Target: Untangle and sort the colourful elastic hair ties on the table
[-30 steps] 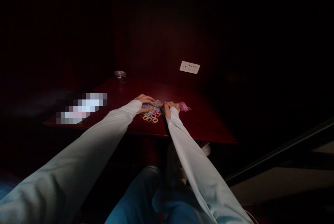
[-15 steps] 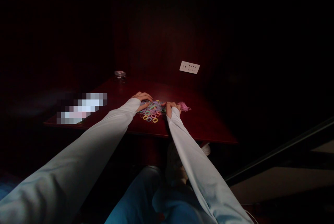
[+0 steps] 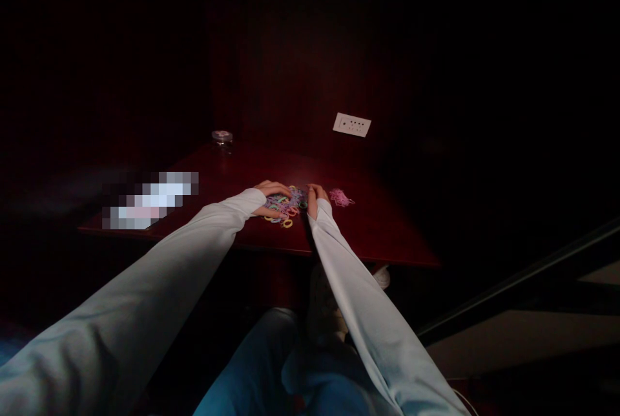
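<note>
A pile of colourful hair ties [image 3: 290, 198] lies on the dark red table [image 3: 276, 241], in purple, yellow, green and pink. My left hand [image 3: 271, 196] rests over the pile's left side, thumb and fingers spread around it. Along the right edge of the pile stands my right hand [image 3: 317, 196], its fingers stretched out and its palm side toward the ties. Just right of that hand sits a separate small heap of pink hair ties [image 3: 341, 197]. Both hands touch or nearly touch the pile; nothing is seen gripped in either.
A clear lidded jar [image 3: 222, 141] stands at the table's back left. A pixelated bright patch [image 3: 159, 199] covers something on the left side. A white socket panel [image 3: 352, 124] is on the wall behind. My knees are below the front edge.
My left hand has moved right and spread over the pile, covering more of the ties. My right hand has drawn back from the pink heap, its fingers straighter.
</note>
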